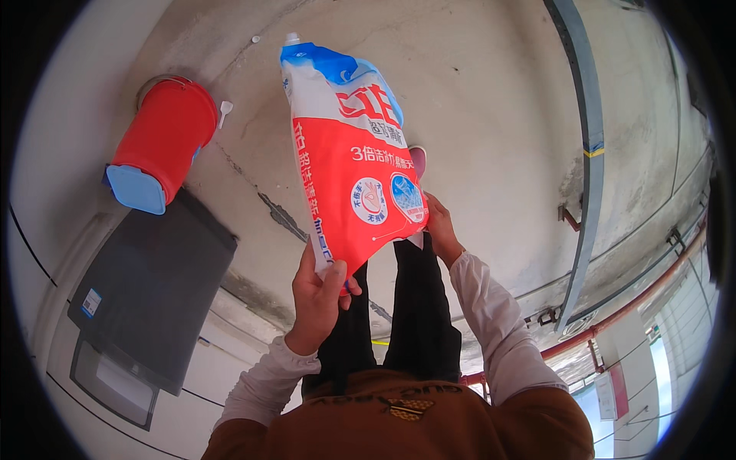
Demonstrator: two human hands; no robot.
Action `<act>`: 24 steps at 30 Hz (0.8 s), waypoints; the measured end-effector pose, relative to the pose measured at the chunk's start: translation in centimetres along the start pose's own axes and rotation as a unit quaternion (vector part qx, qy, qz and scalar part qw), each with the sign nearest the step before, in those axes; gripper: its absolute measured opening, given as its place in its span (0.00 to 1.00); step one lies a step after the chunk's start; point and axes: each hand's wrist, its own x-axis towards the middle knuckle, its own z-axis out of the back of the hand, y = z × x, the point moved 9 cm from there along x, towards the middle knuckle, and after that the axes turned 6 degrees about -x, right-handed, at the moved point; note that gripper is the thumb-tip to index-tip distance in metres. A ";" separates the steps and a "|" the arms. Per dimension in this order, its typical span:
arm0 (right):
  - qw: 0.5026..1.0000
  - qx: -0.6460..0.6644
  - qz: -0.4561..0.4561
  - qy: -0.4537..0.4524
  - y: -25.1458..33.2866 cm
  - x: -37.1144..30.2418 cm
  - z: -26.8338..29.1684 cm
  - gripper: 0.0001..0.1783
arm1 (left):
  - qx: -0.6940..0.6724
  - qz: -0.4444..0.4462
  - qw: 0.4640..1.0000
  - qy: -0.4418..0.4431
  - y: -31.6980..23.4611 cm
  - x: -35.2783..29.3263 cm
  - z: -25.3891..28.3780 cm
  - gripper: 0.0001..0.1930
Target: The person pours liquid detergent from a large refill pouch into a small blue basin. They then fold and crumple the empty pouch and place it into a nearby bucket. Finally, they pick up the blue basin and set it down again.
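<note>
A big red, white and blue refill pouch (337,165) hangs in the air in front of me, tilted with its narrow spout end (291,38) pointing away and up. The spout is white. My left hand (318,295) grips the pouch's near left corner, thumb on top and fingers curled below. Around the near right edge my right hand (443,230) is closed, its fingers partly hidden behind the pouch. On the floor beyond the spout lies a small white round piece (255,38), perhaps a cap.
To the left stands a red bucket (165,126) with a light blue panel (136,189) and a wire handle. Beside it lies a white scoop-like piece (225,113). A dark grey panel (153,291) is nearer on the left; a grey metal beam (590,169) runs along the right.
</note>
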 end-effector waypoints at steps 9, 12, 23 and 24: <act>0.988 -0.087 -0.008 0.127 -3.5 2.7 2.1 0.24 | -0.101 -0.100 0.986 0.081 1.7 -0.8 -3.0 0.39; 0.987 -0.050 -0.046 0.144 -2.4 1.2 1.0 0.24 | -0.072 -0.127 0.985 0.092 1.5 -1.2 -2.8 0.41; 0.992 0.016 -0.077 0.103 4.5 -4.6 0.8 0.25 | -0.177 -0.126 0.966 0.138 -0.1 -3.9 -3.0 0.43; 0.992 0.021 -0.075 0.101 5.0 -5.0 0.7 0.25 | -0.181 -0.131 0.965 0.138 -0.2 -4.1 -2.9 0.43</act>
